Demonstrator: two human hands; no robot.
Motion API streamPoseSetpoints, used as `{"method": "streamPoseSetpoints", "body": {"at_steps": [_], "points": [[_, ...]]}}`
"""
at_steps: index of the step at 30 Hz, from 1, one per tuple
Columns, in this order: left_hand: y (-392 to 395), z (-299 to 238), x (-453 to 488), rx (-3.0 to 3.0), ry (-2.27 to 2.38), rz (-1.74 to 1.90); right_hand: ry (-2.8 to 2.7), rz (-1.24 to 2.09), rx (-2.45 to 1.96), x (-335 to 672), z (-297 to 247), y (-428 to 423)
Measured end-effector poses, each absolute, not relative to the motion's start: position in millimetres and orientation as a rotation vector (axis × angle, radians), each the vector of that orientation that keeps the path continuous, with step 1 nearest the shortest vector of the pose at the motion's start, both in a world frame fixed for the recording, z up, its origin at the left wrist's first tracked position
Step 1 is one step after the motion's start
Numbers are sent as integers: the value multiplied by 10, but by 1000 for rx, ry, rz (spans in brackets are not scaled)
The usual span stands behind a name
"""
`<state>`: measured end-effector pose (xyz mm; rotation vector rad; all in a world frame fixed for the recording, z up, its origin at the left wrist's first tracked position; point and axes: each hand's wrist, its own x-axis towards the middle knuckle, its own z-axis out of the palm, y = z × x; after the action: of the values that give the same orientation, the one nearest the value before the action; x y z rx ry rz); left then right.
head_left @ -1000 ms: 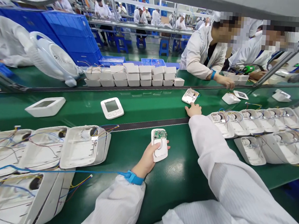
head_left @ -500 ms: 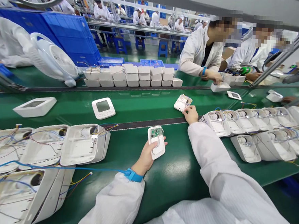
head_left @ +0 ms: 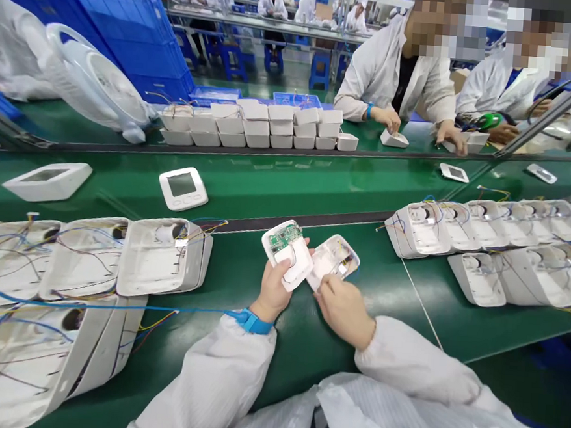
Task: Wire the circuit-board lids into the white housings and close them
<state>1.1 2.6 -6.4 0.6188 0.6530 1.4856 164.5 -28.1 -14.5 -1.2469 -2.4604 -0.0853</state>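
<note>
My left hand (head_left: 273, 290) is closed round a small white housing half (head_left: 288, 254) that carries a green circuit board and thin wires. My right hand (head_left: 342, 306) grips a second white shell (head_left: 334, 260), open side up, with small wires inside. The two parts are held side by side, edges touching, just above the green bench. A blue wrist strap (head_left: 251, 321) with a blue cord sits on my left wrist.
Open white casings with coloured wires (head_left: 162, 257) lie stacked at my left; a row of similar casings (head_left: 484, 238) lies at my right. On the green conveyor (head_left: 277, 187) lie a white display unit (head_left: 183, 188) and another casing (head_left: 46, 181). Across it, stacked white boxes (head_left: 257, 130), a fan (head_left: 102, 97) and seated co-workers.
My right hand picked up the white shell from the conveyor and drew it back beside the part in my left hand. The units on the belt have shifted left.
</note>
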Motion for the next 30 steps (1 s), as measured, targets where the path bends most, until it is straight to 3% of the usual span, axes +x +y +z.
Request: {"method": "streamPoseSetpoints", "body": {"at_steps": [4,9,16,20,26,30], "points": [[15,-76,19,632,656,1364,-2312,213,-1027,1743,117,-514],[-61,-94,113,694,647,1278,-2132,111,-1463,2088,366,-92],[-98,-102,128,726,672,1239,-2342,150,-1602,2102,447,245],[-93,-65,100,729,644,1241,-2432,365,-1449,2037,611,272],[-112,-83,86,615,732,1285,-2164,963,-1136,1895,672,315],[-133,-138,63,594,744,1275,-1994,875,-1153,1810,437,304]]}}
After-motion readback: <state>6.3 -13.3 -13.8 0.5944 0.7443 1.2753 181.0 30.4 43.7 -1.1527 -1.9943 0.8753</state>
